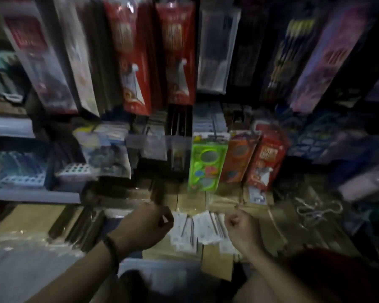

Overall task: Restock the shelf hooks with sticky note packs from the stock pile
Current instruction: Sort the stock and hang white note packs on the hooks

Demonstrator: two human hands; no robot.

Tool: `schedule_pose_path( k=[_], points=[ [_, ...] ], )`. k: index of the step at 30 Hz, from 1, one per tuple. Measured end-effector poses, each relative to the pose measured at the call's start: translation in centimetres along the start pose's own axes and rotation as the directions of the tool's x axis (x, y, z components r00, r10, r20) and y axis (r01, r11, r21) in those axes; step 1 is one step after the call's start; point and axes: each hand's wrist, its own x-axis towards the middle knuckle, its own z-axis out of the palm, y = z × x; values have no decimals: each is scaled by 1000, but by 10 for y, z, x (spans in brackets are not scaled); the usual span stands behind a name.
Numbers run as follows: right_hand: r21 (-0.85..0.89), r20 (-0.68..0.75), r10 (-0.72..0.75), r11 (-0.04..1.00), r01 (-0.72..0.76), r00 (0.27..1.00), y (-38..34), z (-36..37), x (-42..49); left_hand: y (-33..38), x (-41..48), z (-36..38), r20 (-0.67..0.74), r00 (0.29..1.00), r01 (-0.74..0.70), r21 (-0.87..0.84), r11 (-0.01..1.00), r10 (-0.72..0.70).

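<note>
My left hand point(149, 226) hangs at nine o'clock of the stock pile, fingers curled tight toward the palm. The blur keeps me from telling whether anything thin is pinched in it. The sticky note packs point(202, 225) lie flat and fanned on the cardboard boxes point(188, 201), between my two hands. I judge they sit low and close so I can lift one without reaching. At twelve o'clock from them the green pack point(206, 165) hangs from its hook point(214, 132), face outward for shoppers. The dim stretch at its nine o'clock is too blurred to show a free hook. My right hand point(242, 228), at three o'clock of the pile, is clenched likewise, and I cannot tell what it holds, if anything.
</note>
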Motion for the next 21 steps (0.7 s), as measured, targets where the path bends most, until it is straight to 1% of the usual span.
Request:
schedule_pose_path(
  k=[2, 3, 4, 6, 8, 11, 12, 14, 16, 17, 19, 21],
  points=[
    [-70, 129, 157, 986, -149, 979, 41, 35, -3, -16, 7, 40, 70, 997, 17, -21, 1000, -16],
    [-111, 171, 209, 975, -192, 963, 54, 51, -3, -24, 12, 57, 112, 993, 26, -35, 999, -22],
    [-147, 191, 240, 966, -214, 952, 64, 63, -1, -31, 20, 72, 154, 988, 33, -51, 998, -25],
    [-213, 186, 279, 947, -239, 942, 75, 81, 8, -44, 38, 93, 228, 973, 66, -91, 994, -44],
    [-277, 184, 316, 925, -259, 931, 86, 97, 26, -52, 56, 104, 266, 961, 119, -146, 982, -77],
    [-316, 215, 332, 913, -257, 918, 98, 122, 63, -60, 75, 127, 213, 969, 174, -219, 960, -127],
    [-319, 230, 331, 914, -250, 915, 102, 132, 74, -61, 80, 136, 215, 967, 190, -241, 952, -139],
    [-379, 239, 322, 900, -217, 916, 109, 154, 93, -63, 85, 155, 301, 943, 213, -220, 952, -141],
    [-456, 237, 294, 875, -161, 926, 112, 174, 107, -63, 90, 169, 448, 888, 181, -136, 974, -102],
    [-471, 232, 294, 868, -157, 927, 114, 183, 112, -62, 93, 171, 504, 860, 152, -109, 982, -77],
    [-478, 215, 304, 862, -171, 928, 122, 200, 115, -61, 98, 171, 542, 838, 126, -89, 988, -58],
    [-517, 142, 315, 832, -201, 938, 130, 216, 112, -59, 105, 170, 535, 843, 93, -52, 994, -51]
  ],
)
